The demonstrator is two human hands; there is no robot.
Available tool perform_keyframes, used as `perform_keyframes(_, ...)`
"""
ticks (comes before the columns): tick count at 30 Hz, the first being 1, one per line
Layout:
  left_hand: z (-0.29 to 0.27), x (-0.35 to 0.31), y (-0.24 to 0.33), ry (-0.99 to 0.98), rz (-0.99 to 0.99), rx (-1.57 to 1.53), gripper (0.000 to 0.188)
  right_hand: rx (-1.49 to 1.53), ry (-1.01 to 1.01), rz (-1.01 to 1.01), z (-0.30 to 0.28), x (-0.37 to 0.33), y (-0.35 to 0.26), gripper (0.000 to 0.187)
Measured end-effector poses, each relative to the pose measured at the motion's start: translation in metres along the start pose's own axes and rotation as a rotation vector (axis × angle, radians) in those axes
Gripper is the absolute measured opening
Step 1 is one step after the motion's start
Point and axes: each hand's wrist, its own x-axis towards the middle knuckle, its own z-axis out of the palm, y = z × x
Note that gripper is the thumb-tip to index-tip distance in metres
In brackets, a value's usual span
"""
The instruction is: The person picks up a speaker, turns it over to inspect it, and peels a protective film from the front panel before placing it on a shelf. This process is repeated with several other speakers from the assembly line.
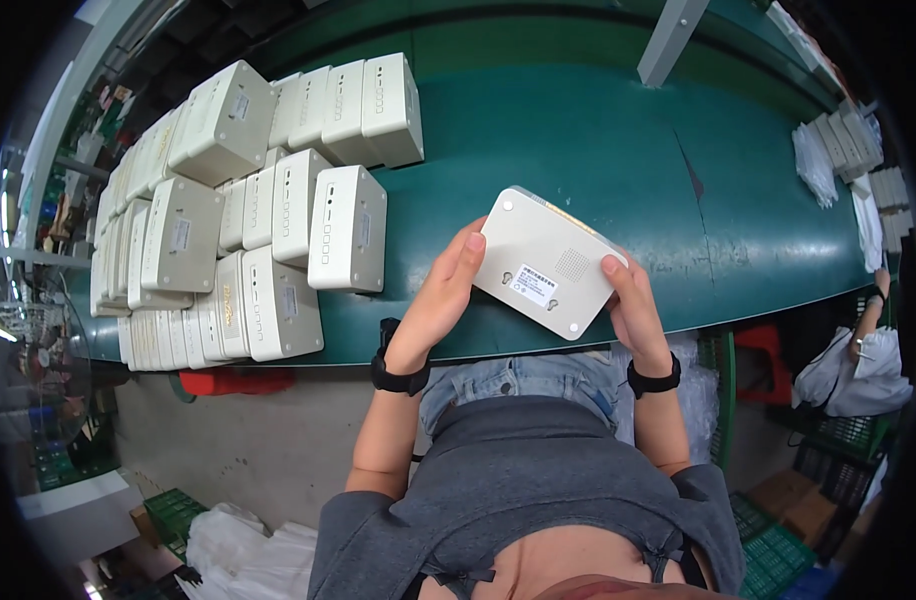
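A cream-white, flat box-shaped electronic device point(523, 240) is held up over the near edge of the green table. Its back faces me, showing a small printed label, a round patch of speaker holes, keyhole slots and round feet at the corners. My left hand point(445, 290) grips its left end, thumb on the back face. My right hand point(636, 312) grips the right end, thumb on the back near the corner. The fingers of both hands are mostly hidden behind the device. To the left stand stacked rows of similar white devices point(348, 225).
The green tabletop point(558, 120) has a dark tear at the right. A grey metal post point(670, 45) rises at the back. At far right, more white devices point(844, 140) lie beside plastic bags, and another person's arm point(871, 310) shows. Green crates point(778, 545) stand on the floor.
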Motion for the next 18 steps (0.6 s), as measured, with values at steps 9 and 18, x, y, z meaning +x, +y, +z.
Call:
perform_keyframes(9,0.0,0.006,0.0,0.007,-0.032,0.036,0.064,0.023,0.024,0.063,0.001,0.008,0.0,0.056)
perform_keyframes(18,-0.003,0.012,-0.003,-0.01,0.001,0.031,0.065,0.13,0.044,0.088,0.007,0.015,0.004,0.057)
